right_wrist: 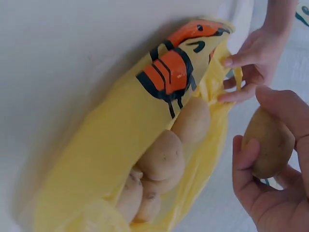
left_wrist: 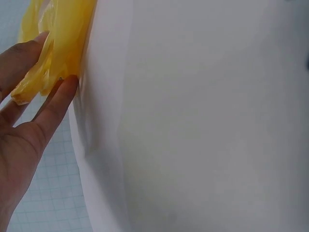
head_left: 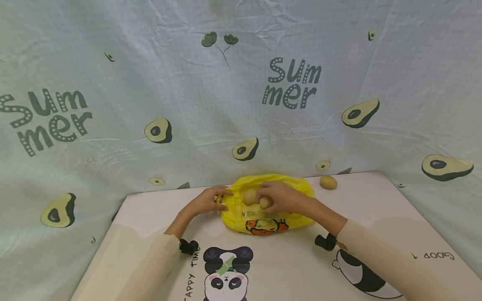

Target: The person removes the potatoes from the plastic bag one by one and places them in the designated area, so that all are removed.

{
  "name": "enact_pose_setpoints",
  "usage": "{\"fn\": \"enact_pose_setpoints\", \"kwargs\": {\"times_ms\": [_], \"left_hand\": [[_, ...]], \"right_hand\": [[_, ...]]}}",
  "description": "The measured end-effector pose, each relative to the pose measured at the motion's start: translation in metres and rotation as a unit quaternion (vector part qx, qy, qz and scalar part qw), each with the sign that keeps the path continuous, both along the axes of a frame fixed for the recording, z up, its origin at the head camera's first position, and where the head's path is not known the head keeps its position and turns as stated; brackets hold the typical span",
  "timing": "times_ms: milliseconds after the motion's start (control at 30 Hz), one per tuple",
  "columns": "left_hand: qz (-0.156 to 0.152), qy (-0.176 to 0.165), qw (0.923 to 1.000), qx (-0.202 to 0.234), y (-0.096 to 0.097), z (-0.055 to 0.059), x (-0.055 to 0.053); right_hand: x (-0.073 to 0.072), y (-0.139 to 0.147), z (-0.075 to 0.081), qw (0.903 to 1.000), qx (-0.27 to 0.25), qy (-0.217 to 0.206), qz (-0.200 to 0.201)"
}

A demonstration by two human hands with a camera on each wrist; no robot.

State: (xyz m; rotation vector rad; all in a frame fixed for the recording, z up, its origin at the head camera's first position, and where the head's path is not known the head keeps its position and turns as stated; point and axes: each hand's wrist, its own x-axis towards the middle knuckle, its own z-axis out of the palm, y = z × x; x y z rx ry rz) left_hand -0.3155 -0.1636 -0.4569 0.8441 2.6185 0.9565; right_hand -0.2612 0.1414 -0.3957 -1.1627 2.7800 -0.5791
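Note:
A yellow plastic bag (head_left: 233, 213) with an orange and black print lies on the table, its mouth spread wide. At its left end my left hand (head_left: 206, 201) holds the edge of the bag, thumb and fingers about the thin plastic (left_wrist: 67, 41) in the left wrist view. My right hand (head_left: 282, 196) grips a potato (right_wrist: 270, 145) over the bag's mouth. Inside the bag several more potatoes (right_wrist: 164, 157) show in the right wrist view; the rest of the inside is hidden by the plastic.
One loose potato (head_left: 329, 182) sits on the table at the back, right of the bag. Behind the table (head_left: 290, 263) hangs a pale curtain (head_left: 203, 104) printed with avocados. Panda drawings (head_left: 226, 282) decorate the table cover near the front.

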Motion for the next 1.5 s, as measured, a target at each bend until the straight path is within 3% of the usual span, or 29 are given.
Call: {"fn": "enact_pose_setpoints", "kwargs": {"times_ms": [233,400,667,900,1033,1233,1500], "left_hand": [[-0.007,0.002,1.0000,0.003,0.001,0.003,0.002],[-0.008,0.003,1.0000,0.003,0.001,0.004,0.003],[-0.008,0.011,0.9999,-0.001,0.000,0.005,0.003],[-0.012,0.011,0.9999,-0.002,0.000,0.001,0.002],[-0.009,0.009,0.9999,0.000,-0.001,0.000,0.001],[-0.006,0.005,1.0000,0.000,-0.001,-0.001,0.001],[-0.010,0.010,0.9999,0.004,-0.002,-0.001,0.001]], "right_hand": [[0.017,0.019,0.002,0.9982,-0.037,0.047,0.006],[0.021,0.029,0.007,0.9965,-0.052,0.066,0.006],[0.026,0.043,0.013,0.9906,-0.069,0.112,0.037],[0.033,0.053,0.014,0.9906,-0.092,0.100,-0.004],[0.035,0.057,0.014,0.9844,-0.102,0.144,0.004],[0.033,0.061,0.011,0.9672,-0.120,0.221,0.038],[0.036,0.066,0.013,0.9647,-0.116,0.234,0.033]]}}
